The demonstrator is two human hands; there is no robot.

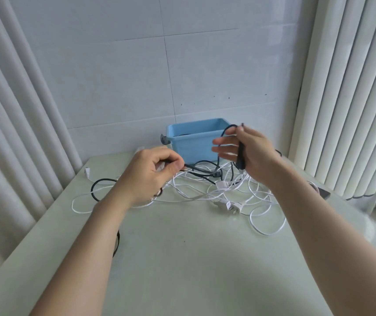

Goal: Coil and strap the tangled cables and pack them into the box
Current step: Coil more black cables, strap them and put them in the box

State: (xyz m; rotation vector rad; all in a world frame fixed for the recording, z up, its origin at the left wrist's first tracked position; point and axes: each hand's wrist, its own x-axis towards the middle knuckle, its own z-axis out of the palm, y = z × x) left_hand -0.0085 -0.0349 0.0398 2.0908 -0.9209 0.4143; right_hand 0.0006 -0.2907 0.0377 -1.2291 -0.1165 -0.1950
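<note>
The desk (182,258) is carrying everything. The blue box (194,144) is sitting at its far side, by the wall. In front of the box, the white cables (228,195) are lying in a big messy heap. The black cable (200,172) is running through that heap, just in front of the box.

The right hand (248,149) is holding a loop of the black cable up by the box's right corner, gripping it with thumb and palm. The left hand (152,172), in front and left of the box, is pinching the same cable lower down.

It looks like the person is coiling the black cable, and the white ones are not coiled yet. Next, the left hand likely needs to feed more cable into the loop and tug it free of the white ones.

There is lots of open desk in front of the box. Some white loops are lying near the desk's right edge and might slip off.
</note>
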